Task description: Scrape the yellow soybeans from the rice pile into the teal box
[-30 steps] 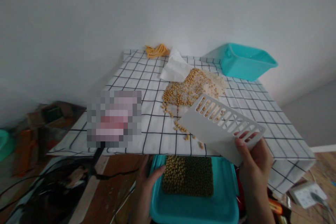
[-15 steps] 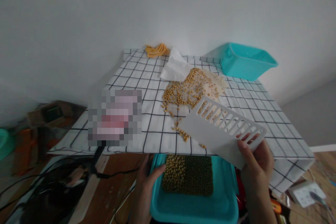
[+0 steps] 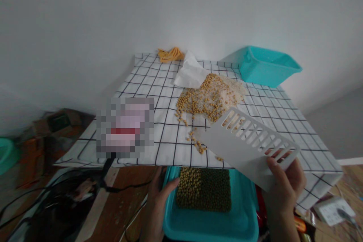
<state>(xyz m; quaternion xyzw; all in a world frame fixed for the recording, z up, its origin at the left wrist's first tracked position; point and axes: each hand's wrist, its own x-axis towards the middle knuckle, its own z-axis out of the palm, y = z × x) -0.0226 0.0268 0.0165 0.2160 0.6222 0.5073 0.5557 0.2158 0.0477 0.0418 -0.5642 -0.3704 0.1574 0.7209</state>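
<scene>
At the front edge of the table, my left hand [image 3: 161,196] is closed on the left rim of a teal plastic basin [image 3: 244,211], thumb over the edge. Inside it lie yellow soybeans [image 3: 187,189] on the left and dark green beans [image 3: 216,190], side by side in a rectangular patch. My right hand [image 3: 286,181] grips one end of a flat grey slotted plastic plate [image 3: 238,147], tilted above the cloth. Its far end is near a spread pile of soybeans and pale grains [image 3: 210,98]. Several stray soybeans [image 3: 198,145] trail toward the table edge.
A checked tablecloth [image 3: 147,121] covers the table. On it stand a teal bin [image 3: 266,68], white paper [image 3: 190,72], a yellow cloth [image 3: 170,55] and a pixelated object [image 3: 124,126] with a black strap. Cables and boxes lie lower left; a power strip [image 3: 334,210] lies right.
My right hand has shifted the slotted plate slightly right and down, away from the pile. My left hand keeps its hold on the basin.
</scene>
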